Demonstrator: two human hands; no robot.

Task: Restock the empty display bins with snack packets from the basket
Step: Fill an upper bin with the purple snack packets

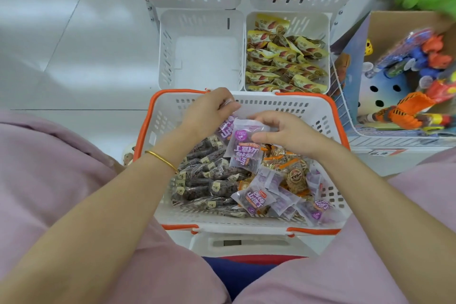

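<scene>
Left of the white plastic basket with the orange rim [271, 102] it's just glossy white floor tile [74, 32]. Over the basket, the left hand [209, 108] has its grip curled on a purple translucent snack packet [225, 131]. The right hand [283, 131] pinches the top of a second purple packet [243, 142]. My guess is she's bunching them up to save trips. Right behind the basket sits the empty white slotted bin [204, 61], probably the target. Behind-right, its twin bin [320, 22] is already full of yellow packets [283, 64].
</scene>
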